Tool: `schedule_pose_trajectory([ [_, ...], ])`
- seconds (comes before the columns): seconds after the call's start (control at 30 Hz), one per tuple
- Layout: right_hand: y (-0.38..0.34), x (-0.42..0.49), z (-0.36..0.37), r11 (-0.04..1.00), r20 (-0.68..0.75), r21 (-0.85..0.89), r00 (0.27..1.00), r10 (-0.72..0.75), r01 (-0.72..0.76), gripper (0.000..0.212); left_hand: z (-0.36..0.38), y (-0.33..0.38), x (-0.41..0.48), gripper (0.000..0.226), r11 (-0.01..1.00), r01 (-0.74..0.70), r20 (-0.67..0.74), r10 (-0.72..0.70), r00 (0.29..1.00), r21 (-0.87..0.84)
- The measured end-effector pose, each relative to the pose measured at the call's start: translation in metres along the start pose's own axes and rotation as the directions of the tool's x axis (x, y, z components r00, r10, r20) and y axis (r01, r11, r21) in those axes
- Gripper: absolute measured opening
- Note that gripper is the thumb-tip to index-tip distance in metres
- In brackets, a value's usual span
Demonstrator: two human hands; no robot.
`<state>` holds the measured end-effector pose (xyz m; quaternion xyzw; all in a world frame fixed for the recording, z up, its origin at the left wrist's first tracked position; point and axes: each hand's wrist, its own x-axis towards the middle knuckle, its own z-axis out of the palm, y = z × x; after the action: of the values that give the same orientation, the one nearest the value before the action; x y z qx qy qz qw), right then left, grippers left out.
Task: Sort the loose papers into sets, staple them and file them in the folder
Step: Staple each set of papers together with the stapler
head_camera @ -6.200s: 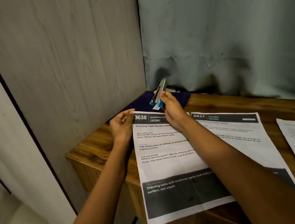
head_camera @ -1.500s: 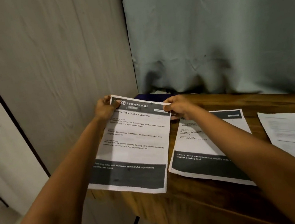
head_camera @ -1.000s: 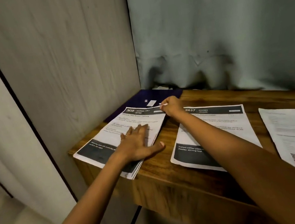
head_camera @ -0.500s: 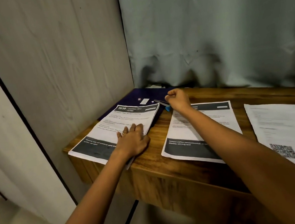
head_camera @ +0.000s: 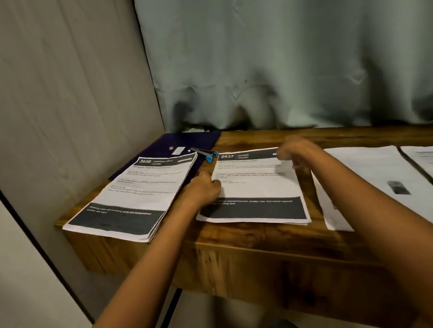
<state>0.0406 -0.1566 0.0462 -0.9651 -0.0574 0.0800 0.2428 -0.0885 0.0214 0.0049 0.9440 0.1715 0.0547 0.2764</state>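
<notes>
— Wooden desk [head_camera: 260,237], grey curtain [head_camera: 291,45] behind. Location of the work?
— 2437 set [head_camera: 259,186] lies flat at centre; 3638 set [head_camera: 137,198] at its nine o'clock; purple folder [head_camera: 193,140] and stapler [head_camera: 207,154] at eleven o'clock. Further loose papers [head_camera: 369,172] at three o'clock.
— Hands?
— Apart. Left hand [head_camera: 203,190] curled at the 2437 set's nine-o'clock edge, right hand [head_camera: 294,151] at its one-o'clock corner; both blurred, grip cannot be confirmed.
— Handling?
— Judged light, limp, prone to fanning. Recommend taking both top corners, squaring edges before stapling. White sheets, black header and footer bands.
</notes>
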Motion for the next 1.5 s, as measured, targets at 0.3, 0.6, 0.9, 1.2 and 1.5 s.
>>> schedule_pose_trajectory([
  [0.3, 0.017, -0.013, 0.004, 0.956, 0.141, 0.268, 0.987, 0.079, -0.115, 0.039, 0.011, 0.037, 0.01, 0.044, 0.99, 0.067, 0.054, -0.074, 0.996, 0.125],
  [0.6, 0.027, -0.011, 0.008, 0.883, 0.189, 0.457, 0.982, 0.022, -0.108, 0.047, 0.008, 0.032, 0.036, 0.042, 0.989, 0.128, 0.04, -0.131, 0.991, 0.075],
  [0.9, 0.046, 0.01, 0.024, 0.763, -0.071, 0.641, 0.984, 0.162, -0.079, 0.03, 0.012, 0.031, 0.041, 0.042, 0.963, 0.164, -0.026, -0.173, 0.984, -0.212],
  [1.2, 0.01, -0.029, -0.025, 0.355, -0.382, 0.849, 0.919, -0.098, 0.391, 0.032, -0.033, 0.046, 0.035, 0.027, 0.718, -0.357, -0.416, 0.103, 0.904, -0.598],
  [1.5, 0.012, -0.021, -0.009, 0.361, -0.381, 0.812, 0.886, -0.266, 0.458, 0.03, -0.028, 0.019, 0.033, 0.027, 0.534, -0.481, -0.504, 0.115, 0.856, -0.696],
])
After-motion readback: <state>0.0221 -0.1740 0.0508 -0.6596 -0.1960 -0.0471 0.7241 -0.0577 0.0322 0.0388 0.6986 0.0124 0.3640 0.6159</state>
